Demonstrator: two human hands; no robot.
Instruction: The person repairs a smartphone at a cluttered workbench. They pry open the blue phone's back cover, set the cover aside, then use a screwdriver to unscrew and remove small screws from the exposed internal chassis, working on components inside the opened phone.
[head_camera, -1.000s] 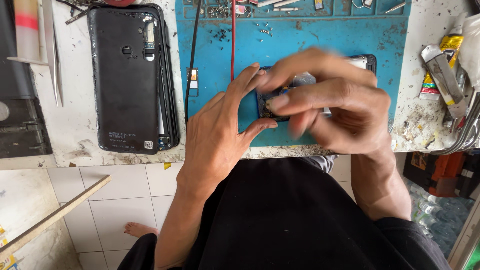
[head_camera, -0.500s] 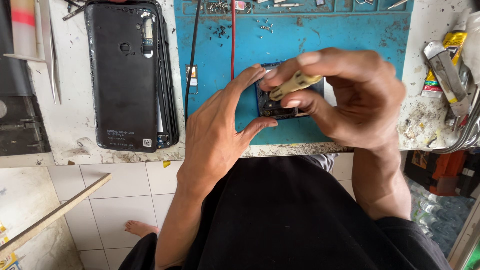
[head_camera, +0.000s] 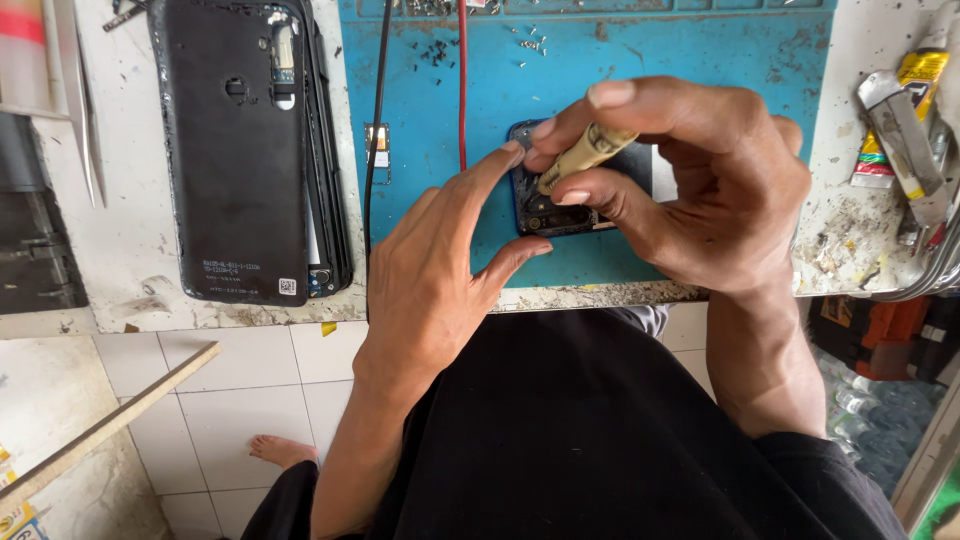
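A scuffed white bench (head_camera: 120, 290) carries a blue work mat (head_camera: 700, 70). Under the fingers (head_camera: 610, 95) a dark phone frame (head_camera: 560, 215) lies on the mat. Left of them lies a black phone back cover (head_camera: 235, 150); beyond them, loose screws (head_camera: 437, 50); right, a glue tube (head_camera: 905, 120).

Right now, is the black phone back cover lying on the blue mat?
No, the black back cover lies on the white worktop, left of the blue mat.

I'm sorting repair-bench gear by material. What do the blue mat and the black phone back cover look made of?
Blue mat: probably silicone or rubber, matte, stained and scuffed. Black phone back cover: likely plastic, smooth with a dull sheen and moulded cut-outs, though that is uncertain.
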